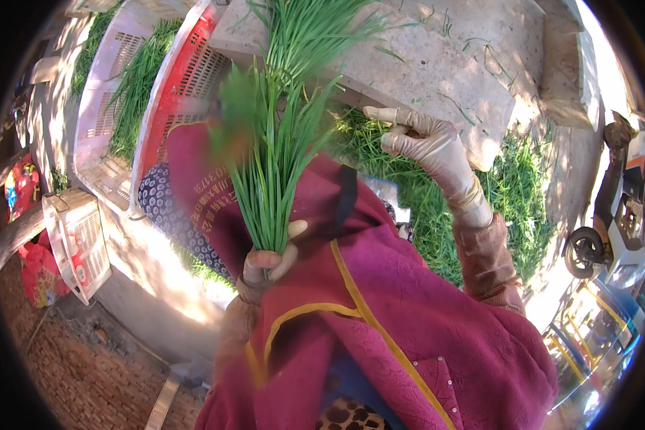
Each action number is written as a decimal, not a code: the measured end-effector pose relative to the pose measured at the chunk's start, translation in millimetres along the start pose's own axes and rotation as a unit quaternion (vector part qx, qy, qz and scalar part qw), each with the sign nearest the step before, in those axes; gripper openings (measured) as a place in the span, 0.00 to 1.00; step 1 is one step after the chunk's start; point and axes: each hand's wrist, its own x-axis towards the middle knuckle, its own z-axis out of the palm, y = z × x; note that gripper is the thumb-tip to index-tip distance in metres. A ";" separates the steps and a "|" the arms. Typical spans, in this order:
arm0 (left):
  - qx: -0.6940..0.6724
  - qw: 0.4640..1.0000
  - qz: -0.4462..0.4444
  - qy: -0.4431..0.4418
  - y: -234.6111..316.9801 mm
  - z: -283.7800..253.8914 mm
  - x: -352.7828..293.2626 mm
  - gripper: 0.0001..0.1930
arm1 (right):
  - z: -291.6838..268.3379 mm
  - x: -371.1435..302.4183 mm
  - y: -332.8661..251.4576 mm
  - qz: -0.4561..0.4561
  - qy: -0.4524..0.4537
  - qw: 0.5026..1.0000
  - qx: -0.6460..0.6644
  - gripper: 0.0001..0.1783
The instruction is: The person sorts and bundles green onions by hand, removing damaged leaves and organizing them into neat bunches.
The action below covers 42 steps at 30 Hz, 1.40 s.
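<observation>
The left hand (269,261) is clenched around the lower ends of a bunch of green chives (272,154) and holds it upright above a magenta apron (408,315). The gloved right hand (423,140) is raised near the front edge of the stone worktop (423,64); its fingers are curled and seem to pinch nothing. More loose chives (509,193) lie below that edge. A red crate (183,79) and a white crate (111,64) stand at the left.
</observation>
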 end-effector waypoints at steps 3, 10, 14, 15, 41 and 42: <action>-0.007 1.000 -0.008 -0.007 -0.6 -0.4 -2.1 0.33 | 30.7 -13.5 17.1 -0.003 -0.051 0.994 0.101 0.29; -0.014 1.000 0.006 0.008 -4.0 1.7 -2.3 0.35 | 74.9 -1.9 6.7 0.022 0.009 0.981 0.194 0.09; -0.003 1.000 0.000 -0.005 -5.5 1.4 0.4 0.35 | 64.9 12.7 10.8 -0.189 0.054 0.979 -0.063 0.08; -0.010 1.000 -0.008 -0.013 -6.6 0.5 0.5 0.35 | 58.3 20.7 12.0 -0.269 0.084 0.946 -0.162 0.07; -0.062 0.998 -0.005 -0.018 -12.1 -7.3 -1.1 0.34 | 98.9 15.7 31.0 -0.360 0.122 0.897 -0.227 0.07; -0.059 0.998 -0.008 -0.015 -11.2 -5.1 -1.3 0.34 | 99.5 15.2 30.8 -0.354 0.137 0.898 -0.223 0.08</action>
